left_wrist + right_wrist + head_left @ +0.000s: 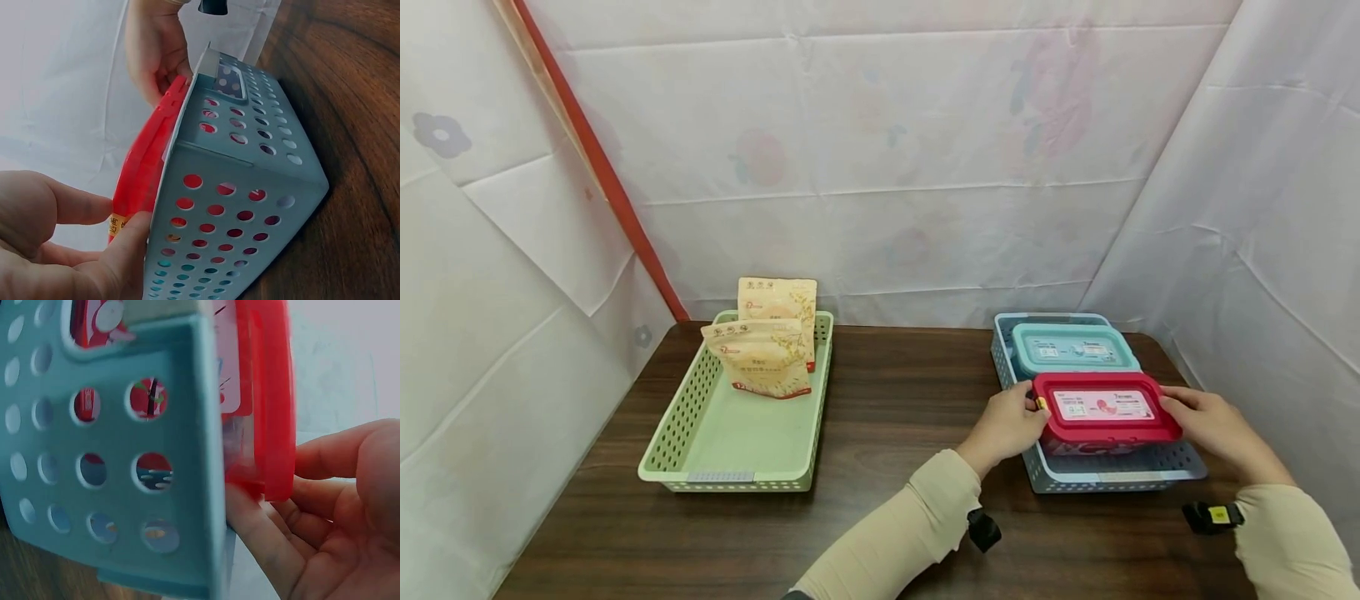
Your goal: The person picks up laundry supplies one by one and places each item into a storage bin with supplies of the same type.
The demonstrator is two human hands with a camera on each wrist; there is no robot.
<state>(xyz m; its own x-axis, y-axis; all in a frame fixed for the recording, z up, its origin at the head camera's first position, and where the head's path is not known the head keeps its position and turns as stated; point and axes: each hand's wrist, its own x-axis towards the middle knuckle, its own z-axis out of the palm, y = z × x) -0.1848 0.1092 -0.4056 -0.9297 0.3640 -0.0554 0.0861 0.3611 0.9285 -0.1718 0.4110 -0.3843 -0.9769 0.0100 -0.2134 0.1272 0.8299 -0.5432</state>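
A red lidded plastic box (1105, 408) with a pink label sits in the front part of a blue-grey perforated basket (1120, 479), its lid above the basket rim. My left hand (1009, 425) grips its left end, thumb and fingers around the lid edge by a small yellow sticker (116, 226). At the opposite end, my right hand (1213, 425) holds the lid edge between thumb and fingers, as the right wrist view shows. Behind the red box lies a similar teal box (1075, 350) in the same basket. The red box's underside is hidden.
To the left stands a light green perforated basket (752, 450) with two cream-coloured pouches leaning at its back, one pouch (763, 362) in front of the other pouch (778, 302). Dark wooden table (910, 400) lies between the baskets. White sheets (880, 167) hang around the table.
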